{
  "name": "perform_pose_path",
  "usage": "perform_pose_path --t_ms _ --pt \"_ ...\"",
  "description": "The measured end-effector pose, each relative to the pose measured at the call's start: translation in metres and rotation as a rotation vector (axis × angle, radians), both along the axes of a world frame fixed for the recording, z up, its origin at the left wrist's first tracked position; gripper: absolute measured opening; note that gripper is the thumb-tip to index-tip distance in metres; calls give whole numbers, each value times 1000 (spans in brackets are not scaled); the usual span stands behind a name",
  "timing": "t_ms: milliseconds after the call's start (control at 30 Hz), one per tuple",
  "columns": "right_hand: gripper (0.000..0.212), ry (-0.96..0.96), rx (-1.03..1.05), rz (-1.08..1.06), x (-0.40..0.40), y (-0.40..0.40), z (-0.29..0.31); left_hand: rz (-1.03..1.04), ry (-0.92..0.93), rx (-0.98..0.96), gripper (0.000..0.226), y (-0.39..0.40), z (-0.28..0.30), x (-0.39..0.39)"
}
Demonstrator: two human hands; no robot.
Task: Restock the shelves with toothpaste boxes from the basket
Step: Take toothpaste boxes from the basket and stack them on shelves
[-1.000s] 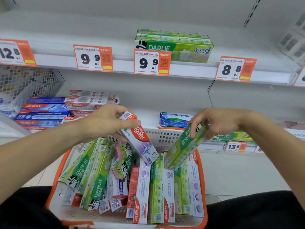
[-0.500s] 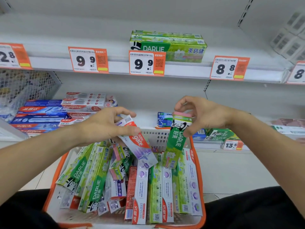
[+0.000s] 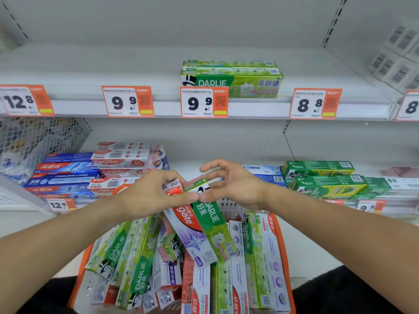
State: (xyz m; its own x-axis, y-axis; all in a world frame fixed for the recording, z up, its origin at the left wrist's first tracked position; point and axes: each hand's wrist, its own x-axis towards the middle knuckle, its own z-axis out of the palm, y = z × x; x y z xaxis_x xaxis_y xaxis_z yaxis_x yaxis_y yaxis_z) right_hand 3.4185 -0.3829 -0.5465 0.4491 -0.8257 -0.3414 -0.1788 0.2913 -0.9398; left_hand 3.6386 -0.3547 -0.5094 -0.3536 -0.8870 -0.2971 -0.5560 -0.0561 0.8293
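Now, in the head view, the two hands have come together above the basket (image 3: 286, 257), where a second ago they were apart. The left hand (image 3: 147, 196) grips a red and white box (image 3: 188, 225) near its top end, fingers curled round it, as it did a second ago. The right hand (image 3: 233, 184) has swung its green box (image 3: 212, 219) from a slant at three o'clock to lie just beside the red and white one, the two touching along their length. The right thumb pinches the green box near its top; the other right fingers are spread loosely above it. Both boxes tilt with lower ends pointing down into the basket.

This looks like a gathering step: both boxes are out of the pile and may be passing into one hand, but neither is on a shelf yet.

The orange-rimmed basket sits at six o'clock, full of toothpaste boxes (image 3: 136, 264), green, white and red, lying lengthwise.

The upper shelf (image 3: 249, 108) at twelve o'clock carries a small stack of green boxes (image 3: 231, 78) behind orange price tags (image 3: 204, 102). The lower shelf holds blue and red boxes (image 3: 68, 175) at nine o'clock and dark green boxes (image 3: 322, 177) at three o'clock. A wire mesh bin (image 3: 38, 141) stands at ten o'clock.
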Motion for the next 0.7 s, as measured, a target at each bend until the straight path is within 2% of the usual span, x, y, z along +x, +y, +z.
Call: perform_pose_path --t_ms 100,200,267,333,433,533,633,700 --pt "63 61 71 163 -1 5 -11 14 -31 39 44 -5 -1 3" --pt "68 286 107 456 -7 8 -20 15 26 40 40 -9 3 3" --pt "59 463 53 551 -16 3 -11 67 90 14 40 -13 8 7" --pt "49 571 -66 562 -26 -5 14 118 216 -28 48 -17 15 15" --pt "49 606 -345 390 -40 -15 76 262 487 -67 58 -25 30 22" --pt "57 614 -669 142 -54 -19 141 457 709 -113 36 -35 45 14" --pt "52 716 -983 -75 -59 -34 191 599 823 -117 31 -37 52 7" --pt "52 762 -1075 -157 -58 -58 214 617 837 -121 29 -35 54 6"
